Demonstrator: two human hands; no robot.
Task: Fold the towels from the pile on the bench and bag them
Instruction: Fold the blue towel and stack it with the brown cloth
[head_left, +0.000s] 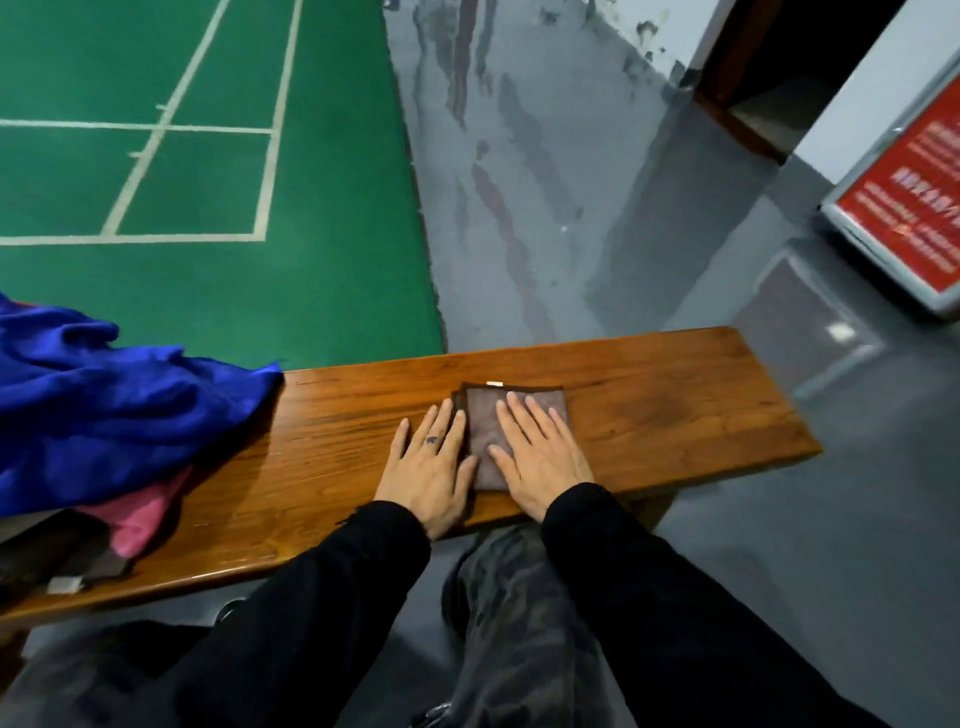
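Brown folded towel (488, 441) on counter (675, 415); right hand (540, 462) flat on it, left hand (431, 467) spread flat alongside.

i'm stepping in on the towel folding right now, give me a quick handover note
Left hand: flat on the wooden bench, fingers at the left edge of the small folded brown towel.
Right hand: flat, pressing on that towel.
Pile at the bench's left end: crumpled blue towel over a pink towel and a dark brown cloth.
Done: the brown towel looks folded.
Left: bag it, then fold and bag the pile. No bag in view.
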